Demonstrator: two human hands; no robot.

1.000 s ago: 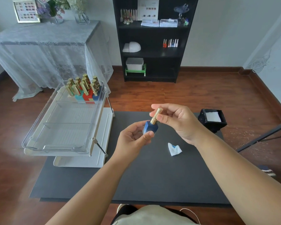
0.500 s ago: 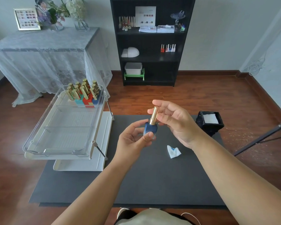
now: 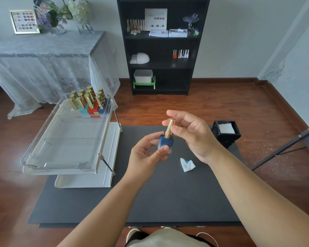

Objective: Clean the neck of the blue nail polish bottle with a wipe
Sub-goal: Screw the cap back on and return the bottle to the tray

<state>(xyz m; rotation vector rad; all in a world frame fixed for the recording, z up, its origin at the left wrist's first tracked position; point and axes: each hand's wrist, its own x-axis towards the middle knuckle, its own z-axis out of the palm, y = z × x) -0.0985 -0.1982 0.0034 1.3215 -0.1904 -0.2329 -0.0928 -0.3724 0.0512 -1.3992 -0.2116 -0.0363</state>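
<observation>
The blue nail polish bottle (image 3: 166, 143) stands upright above the black mat, gripped around its body by my left hand (image 3: 146, 154). Its gold cap (image 3: 169, 127) sits on the neck, which is hidden under it. My right hand (image 3: 191, 134) holds the cap between thumb and fingertips. A crumpled white wipe (image 3: 187, 164) with a blue stain lies on the mat (image 3: 168, 202), just below and right of the bottle, untouched by either hand.
A clear two-tier tray rack (image 3: 68, 139) stands at the left, with several gold-capped polish bottles (image 3: 89, 102) at its far end. A black box (image 3: 226, 133) holding white wipes sits at the mat's right back corner. A black shelf (image 3: 162, 45) stands against the wall.
The bottle has turned from tilted to upright in my left hand. My right fingers have shifted along the gold cap and loosened to a fingertip hold.
</observation>
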